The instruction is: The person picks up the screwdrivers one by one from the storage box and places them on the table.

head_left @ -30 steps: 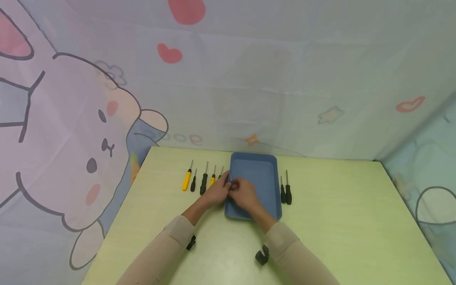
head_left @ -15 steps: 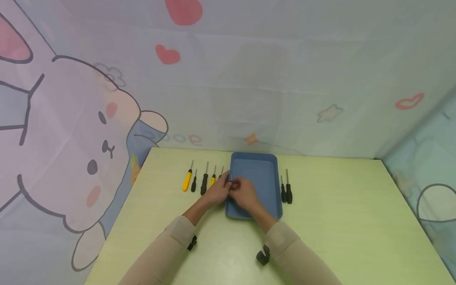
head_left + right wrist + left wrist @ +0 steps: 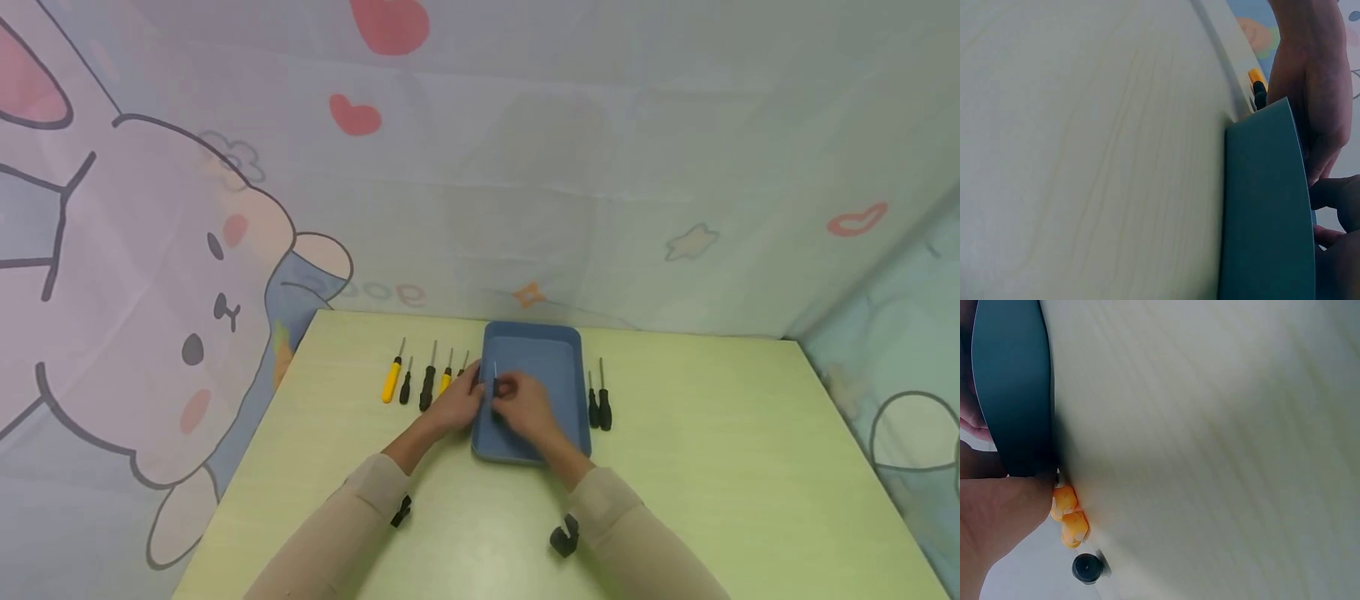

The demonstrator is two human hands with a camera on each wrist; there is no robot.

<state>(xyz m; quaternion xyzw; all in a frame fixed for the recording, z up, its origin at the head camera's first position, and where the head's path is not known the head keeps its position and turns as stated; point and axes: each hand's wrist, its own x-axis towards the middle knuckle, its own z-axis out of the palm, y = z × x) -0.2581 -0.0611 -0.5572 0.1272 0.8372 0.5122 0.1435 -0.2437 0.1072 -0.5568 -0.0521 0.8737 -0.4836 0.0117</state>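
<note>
In the head view, my right hand [image 3: 525,408] pinches a dark-handled screwdriver [image 3: 496,385] inside the blue tray [image 3: 551,454], near its left wall. The thin shaft points toward the far end. My left hand [image 3: 457,406] grips the tray's left rim, its thumb over the edge. In the left wrist view, the left hand [image 3: 1004,519] sits against the tray's dark outer wall [image 3: 1013,387]. The right wrist view has the tray's near wall [image 3: 1266,206] hiding most of its inside, with the right hand [image 3: 1338,250] behind it and the left hand [image 3: 1313,87] beyond.
Left of the tray lie several screwdrivers in a row, among them a yellow one [image 3: 391,380] and a thick black one [image 3: 427,389]. Two black screwdrivers [image 3: 604,408] lie close along the tray's right side. A printed cloth wall [image 3: 637,183] rises behind the table [image 3: 712,467].
The right hand has shifted slightly right, away from the left hand and the tray's left wall, carrying the screwdriver, which now shows more plainly. The left hand stays at the rim.
</note>
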